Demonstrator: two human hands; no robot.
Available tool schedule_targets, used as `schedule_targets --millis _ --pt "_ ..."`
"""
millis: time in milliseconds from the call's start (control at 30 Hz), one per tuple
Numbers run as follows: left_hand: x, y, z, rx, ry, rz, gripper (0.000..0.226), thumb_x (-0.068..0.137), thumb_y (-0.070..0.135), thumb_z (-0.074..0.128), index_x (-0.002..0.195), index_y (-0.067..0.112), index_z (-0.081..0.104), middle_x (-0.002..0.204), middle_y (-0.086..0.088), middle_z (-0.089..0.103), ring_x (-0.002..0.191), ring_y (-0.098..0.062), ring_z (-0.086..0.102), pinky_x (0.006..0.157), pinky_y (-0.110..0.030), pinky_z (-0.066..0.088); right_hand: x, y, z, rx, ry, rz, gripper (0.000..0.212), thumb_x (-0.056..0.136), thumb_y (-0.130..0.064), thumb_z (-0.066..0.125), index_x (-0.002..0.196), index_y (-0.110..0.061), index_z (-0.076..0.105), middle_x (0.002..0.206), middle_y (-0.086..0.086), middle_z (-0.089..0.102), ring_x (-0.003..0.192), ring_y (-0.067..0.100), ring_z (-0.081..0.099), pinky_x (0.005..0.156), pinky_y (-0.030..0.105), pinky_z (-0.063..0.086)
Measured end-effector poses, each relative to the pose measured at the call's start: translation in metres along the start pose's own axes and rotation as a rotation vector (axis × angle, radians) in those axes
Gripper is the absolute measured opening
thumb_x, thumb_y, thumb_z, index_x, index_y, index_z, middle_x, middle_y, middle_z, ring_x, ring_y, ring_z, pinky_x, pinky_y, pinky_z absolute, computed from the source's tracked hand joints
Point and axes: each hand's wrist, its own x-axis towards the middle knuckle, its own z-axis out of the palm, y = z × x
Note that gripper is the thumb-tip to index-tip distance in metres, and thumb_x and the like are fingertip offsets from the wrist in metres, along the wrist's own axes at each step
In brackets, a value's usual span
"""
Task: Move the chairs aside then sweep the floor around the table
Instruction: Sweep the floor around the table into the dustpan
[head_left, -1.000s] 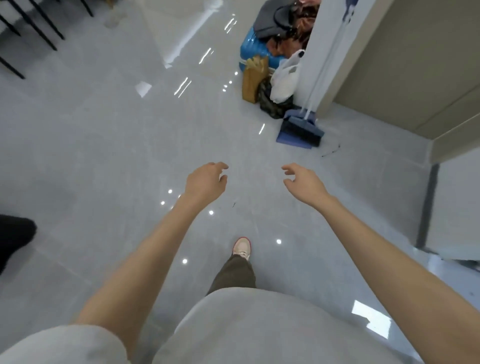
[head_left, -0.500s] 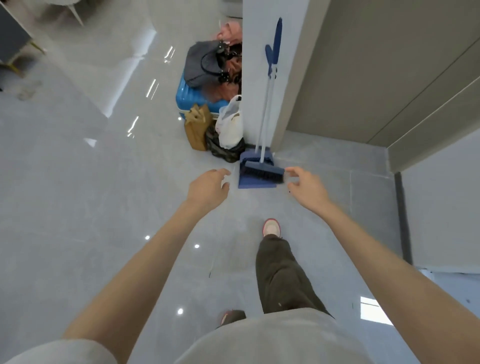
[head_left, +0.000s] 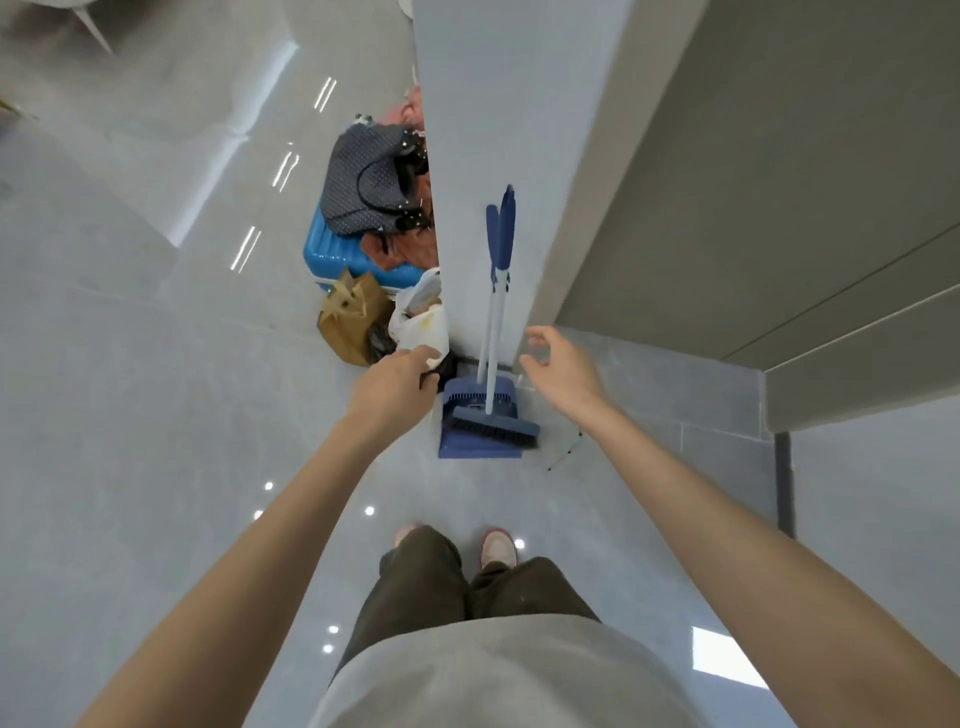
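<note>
Tiled indoor hallway: piled bags (head_left: 374, 182), suitcase (head_left: 332, 254), broom (head_left: 496, 332).

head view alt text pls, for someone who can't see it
Seen from above, a person's left hand and right hand reach, both empty, toward a blue broom standing on its dustpan against a white pillar. Bags and a blue suitcase are piled on the glossy grey floor left of the pillar.

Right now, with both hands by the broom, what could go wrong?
1. The broom and dustpan handles lean together on the pillar. Pulling one may topple the other.
2. The left hand is close to the white bag and could snag it.
3. The brush sits in the pan, so lifting it might drag the pan.
</note>
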Motion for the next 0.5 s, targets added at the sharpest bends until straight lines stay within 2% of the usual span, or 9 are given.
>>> schedule_targets --millis 133,233,300,367,433,500 --pt "0.065 -0.002 -0.009 -0.010 -0.024 0.049 0.039 0.096 0.026 0.049 0.134 0.026 0.047 0.127 -0.001 0.059 0.108 -0.021 0.060 0.086 -0.039 0.055 0.059 -0.020 -0.007 0.053 0.053 0.029 0.050 0.095 -0.030 0.049 0.144 -0.025 0.037 0.144 -0.007 0.048 0.121 0.020 0.054 0.100 0.034 0.043" --pt "0.115 -0.005 -0.016 0.015 -0.062 0.111 0.040 0.096 0.022 0.048 0.136 0.023 0.045 0.138 -0.003 0.051 0.116 -0.025 0.056 0.091 -0.043 0.053 0.099 -0.038 -0.002 0.112 0.146 0.019 0.052 0.094 -0.032 0.051 0.144 -0.022 0.037 0.143 -0.004 0.048 0.127 0.018 0.050 0.103 0.035 0.042" --pt "0.143 -0.005 -0.021 0.044 -0.092 0.185 0.045 0.097 0.018 0.045 0.141 0.022 0.039 0.144 -0.003 0.045 0.127 -0.026 0.047 0.097 -0.043 0.048 0.120 -0.046 0.004 0.166 0.202 0.030 0.045 0.093 -0.032 0.055 0.135 -0.020 0.046 0.135 -0.005 0.056 0.119 0.018 0.056 0.095 0.034 0.048" --pt "0.176 -0.007 -0.029 0.076 -0.136 0.290 0.051 0.097 0.013 0.043 0.147 0.022 0.032 0.149 -0.002 0.038 0.135 -0.025 0.039 0.103 -0.040 0.041 0.144 -0.054 0.012 0.214 0.258 0.074 0.031 0.092 -0.031 0.057 0.118 -0.015 0.056 0.116 -0.003 0.066 0.103 0.019 0.063 0.081 0.031 0.050" --pt "0.198 -0.011 -0.033 0.103 -0.177 0.390 0.057 0.097 0.008 0.042 0.150 0.021 0.025 0.154 -0.001 0.030 0.139 -0.024 0.032 0.110 -0.036 0.034 0.153 -0.057 0.017 0.167 0.298 0.092 0.024 0.093 -0.031 0.057 0.106 -0.011 0.058 0.099 0.002 0.069 0.087 0.021 0.064 0.070 0.029 0.046" --pt "0.218 -0.014 -0.033 0.117 -0.195 0.462 0.062 0.096 0.006 0.043 0.151 0.020 0.020 0.157 -0.001 0.022 0.142 -0.024 0.027 0.116 -0.036 0.027 0.156 -0.056 0.020 0.056 0.308 0.079 0.025 0.094 -0.033 0.055 0.104 -0.010 0.057 0.092 0.003 0.069 0.080 0.021 0.064 0.066 0.029 0.045"
